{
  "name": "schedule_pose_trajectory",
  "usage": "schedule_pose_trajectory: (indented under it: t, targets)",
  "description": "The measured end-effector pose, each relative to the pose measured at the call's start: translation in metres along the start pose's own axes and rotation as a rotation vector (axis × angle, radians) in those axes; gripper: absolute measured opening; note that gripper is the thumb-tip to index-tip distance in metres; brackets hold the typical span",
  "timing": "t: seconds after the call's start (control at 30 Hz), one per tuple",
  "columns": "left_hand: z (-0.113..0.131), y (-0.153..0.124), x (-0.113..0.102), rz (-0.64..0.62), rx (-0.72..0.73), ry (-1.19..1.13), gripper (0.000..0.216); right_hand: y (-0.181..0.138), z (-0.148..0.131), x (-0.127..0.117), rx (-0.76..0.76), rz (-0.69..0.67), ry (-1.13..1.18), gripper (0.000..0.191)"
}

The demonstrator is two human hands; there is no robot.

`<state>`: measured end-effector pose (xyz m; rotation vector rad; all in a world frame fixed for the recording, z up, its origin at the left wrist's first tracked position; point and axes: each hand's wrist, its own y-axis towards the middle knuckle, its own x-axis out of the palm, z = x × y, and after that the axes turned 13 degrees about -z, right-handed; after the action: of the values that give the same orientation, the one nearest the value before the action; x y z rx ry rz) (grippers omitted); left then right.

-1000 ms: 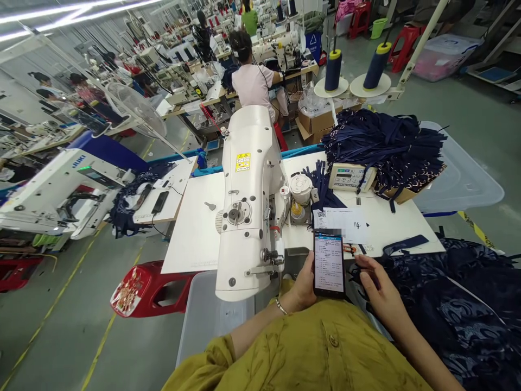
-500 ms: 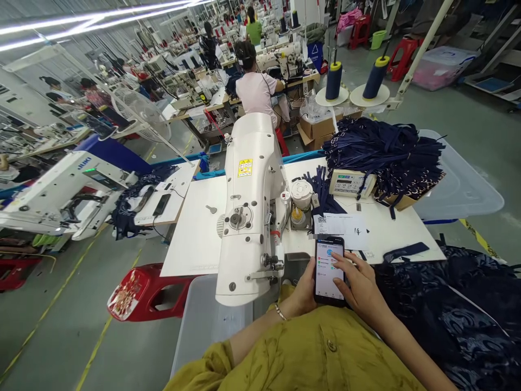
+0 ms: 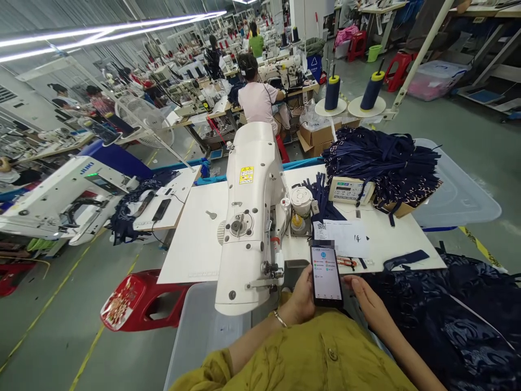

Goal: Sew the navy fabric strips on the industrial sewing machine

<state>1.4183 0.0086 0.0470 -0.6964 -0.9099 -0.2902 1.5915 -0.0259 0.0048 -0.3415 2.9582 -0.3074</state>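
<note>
A black smartphone (image 3: pixel 326 277) with a lit white screen of small coloured icons is held upright near my lap. My left hand (image 3: pixel 303 293) grips its left edge, a bracelet at the wrist. Just right of the phone is my right hand (image 3: pixel 366 298), off the screen, its fingers stretched out and holding nothing. Behind the phone, a white paper (image 3: pixel 345 238) with a printed code and a handwritten "14" lies on the sewing table (image 3: pixel 191 239). The white sewing machine (image 3: pixel 248 217) stands left of my hands.
Dark blue straps with metal rings (image 3: pixel 382 163) are piled beside a control box (image 3: pixel 350 190). Dark patterned fabric (image 3: pixel 468 326) hangs at the right. A red stool (image 3: pixel 138 298) and a clear plastic bin (image 3: pixel 207 326) stand at lower left. A co-worker (image 3: pixel 257 100) sits ahead.
My right hand has moved off the phone screen to its right side. The phone stays in my left hand, and the view has tilted slightly upward.
</note>
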Motion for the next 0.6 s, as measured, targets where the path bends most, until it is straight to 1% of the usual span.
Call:
schedule_pose_trajectory:
  t: [0.17, 0.3, 0.43, 0.6]
  targets:
    - [0.000, 0.001, -0.002, -0.017, -0.008, 0.012, 0.049, -0.006, 0.001, 0.015, 0.031, -0.016, 0.058, 0.052]
    - [0.002, 0.000, 0.001, 0.006, -0.028, 0.036, 0.049, -0.008, -0.003, 0.012, 0.035, -0.036, 0.072, 0.050]
    - [0.002, 0.001, 0.003, -0.001, -0.037, 0.008, 0.047, -0.008, -0.004, 0.007, 0.023, -0.062, 0.074, 0.048]
    - [0.003, 0.001, 0.006, -0.048, -0.050, -0.001, 0.048, -0.008, -0.004, 0.006, 0.016, -0.069, 0.062, 0.047]
